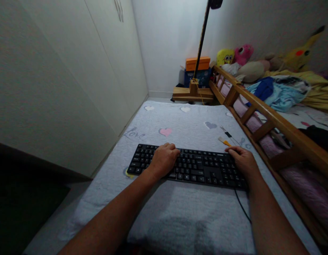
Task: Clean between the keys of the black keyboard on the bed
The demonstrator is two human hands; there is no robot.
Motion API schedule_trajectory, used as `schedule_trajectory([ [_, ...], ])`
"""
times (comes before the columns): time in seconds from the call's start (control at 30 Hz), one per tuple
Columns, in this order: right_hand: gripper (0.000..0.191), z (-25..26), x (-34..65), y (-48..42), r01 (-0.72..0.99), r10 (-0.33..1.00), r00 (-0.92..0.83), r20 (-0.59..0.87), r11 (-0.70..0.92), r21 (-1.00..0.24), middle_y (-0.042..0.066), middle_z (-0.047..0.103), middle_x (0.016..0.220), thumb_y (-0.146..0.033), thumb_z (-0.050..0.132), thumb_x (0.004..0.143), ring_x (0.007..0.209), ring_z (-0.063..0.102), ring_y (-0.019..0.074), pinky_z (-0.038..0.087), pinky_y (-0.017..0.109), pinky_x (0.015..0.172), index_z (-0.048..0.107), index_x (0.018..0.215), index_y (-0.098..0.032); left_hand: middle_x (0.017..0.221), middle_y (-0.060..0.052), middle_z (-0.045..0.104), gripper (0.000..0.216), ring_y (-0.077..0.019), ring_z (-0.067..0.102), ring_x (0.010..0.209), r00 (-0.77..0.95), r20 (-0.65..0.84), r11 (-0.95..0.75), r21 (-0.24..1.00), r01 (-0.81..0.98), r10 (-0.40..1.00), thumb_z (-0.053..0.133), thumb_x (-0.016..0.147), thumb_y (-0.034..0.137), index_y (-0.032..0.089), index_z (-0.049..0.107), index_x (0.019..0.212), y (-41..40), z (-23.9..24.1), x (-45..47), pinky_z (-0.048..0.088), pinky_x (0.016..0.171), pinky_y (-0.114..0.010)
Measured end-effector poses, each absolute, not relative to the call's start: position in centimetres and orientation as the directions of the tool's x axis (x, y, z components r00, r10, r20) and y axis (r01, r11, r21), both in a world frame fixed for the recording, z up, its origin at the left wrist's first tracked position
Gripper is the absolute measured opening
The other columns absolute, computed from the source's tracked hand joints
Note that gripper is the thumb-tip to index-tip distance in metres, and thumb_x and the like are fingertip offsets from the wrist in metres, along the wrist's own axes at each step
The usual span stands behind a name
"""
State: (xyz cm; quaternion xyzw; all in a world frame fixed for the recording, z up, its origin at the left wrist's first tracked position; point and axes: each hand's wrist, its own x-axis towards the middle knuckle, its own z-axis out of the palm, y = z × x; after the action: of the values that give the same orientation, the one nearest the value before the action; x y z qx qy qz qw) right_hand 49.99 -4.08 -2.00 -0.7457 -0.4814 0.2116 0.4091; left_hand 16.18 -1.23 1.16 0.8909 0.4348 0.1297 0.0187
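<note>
A black keyboard (198,166) lies upside toward me on the bedspread, its number pad at the right and its cable (242,205) running out from the near edge. My left hand (165,157) rests over the left-middle keys with its fingers curled in. Whatever those fingers may hold is hidden. My right hand (243,161) is closed around the keyboard's far right corner, thumb and forefinger near the rim. Just beyond these fingertips lies a small brush (226,142) with an orange handle. A thin wire tool with a black grip (228,134) lies behind it.
A wooden bed rail (262,108) runs along the right, with plush toys (243,54) and bedding behind it. White cabinet doors (100,67) stand at the left. Beyond the light bedspread (179,120) are a wooden stand base (193,92) and an orange box (197,63).
</note>
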Motion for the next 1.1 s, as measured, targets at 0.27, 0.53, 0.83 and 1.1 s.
schedule_trajectory([
  [0.27, 0.034, -1.9, 49.9, -4.1, 0.536, 0.887, 0.456, 0.073, -0.208, -0.818, 0.007, 0.074, 0.080, -0.047, 0.061, 0.066, 0.079, 0.064, 0.0246, 0.047, 0.036, 0.079, 0.077, 0.077, -0.019, 0.090, -0.006, 0.068, 0.022, -0.0211, 0.061, 0.087, 0.509, 0.190, -0.538, 0.155, 0.829, 0.840, 0.055, 0.097, 0.022, 0.021, 0.075, 0.089, -1.3, 1.3, 12.6, 0.045, 0.078, -0.032],
  [0.53, 0.036, -2.0, 49.8, -4.2, 0.542, 0.884, 0.461, 0.080, -0.209, -0.814, 0.007, 0.074, 0.082, -0.049, 0.061, 0.067, 0.081, 0.065, 0.0251, 0.047, 0.036, 0.080, 0.077, 0.078, -0.018, 0.089, -0.006, 0.068, 0.021, -0.0228, 0.061, 0.087, 0.404, 0.200, -0.428, 0.099, 0.898, 0.893, 0.055, 0.096, 0.021, 0.020, 0.075, 0.088, -1.4, 1.5, 9.2, 0.046, 0.077, -0.033],
  [0.83, 0.037, -2.1, 50.0, -4.1, 0.529, 0.882, 0.466, 0.064, -0.220, -0.820, 0.008, 0.076, 0.087, -0.050, 0.061, 0.067, 0.087, 0.065, 0.0268, 0.046, 0.037, 0.084, 0.077, 0.080, -0.018, 0.091, -0.005, 0.069, 0.016, -0.0193, 0.062, 0.088, 0.538, 0.286, -0.608, 0.316, 0.728, 0.793, 0.059, 0.095, 0.020, 0.020, 0.074, 0.090, -2.3, 0.7, 12.9, 0.047, 0.081, -0.030],
  [1.1, 0.038, -2.1, 49.9, -4.2, 0.541, 0.881, 0.468, 0.074, -0.219, -0.812, 0.007, 0.075, 0.087, -0.050, 0.061, 0.067, 0.086, 0.065, 0.0261, 0.046, 0.037, 0.085, 0.077, 0.080, -0.019, 0.087, -0.005, 0.068, 0.016, -0.0213, 0.061, 0.085, 0.538, 0.274, -0.595, 0.204, 0.778, 0.797, 0.059, 0.094, 0.018, 0.020, 0.074, 0.088, -2.2, 0.5, 11.0, 0.046, 0.078, -0.033],
])
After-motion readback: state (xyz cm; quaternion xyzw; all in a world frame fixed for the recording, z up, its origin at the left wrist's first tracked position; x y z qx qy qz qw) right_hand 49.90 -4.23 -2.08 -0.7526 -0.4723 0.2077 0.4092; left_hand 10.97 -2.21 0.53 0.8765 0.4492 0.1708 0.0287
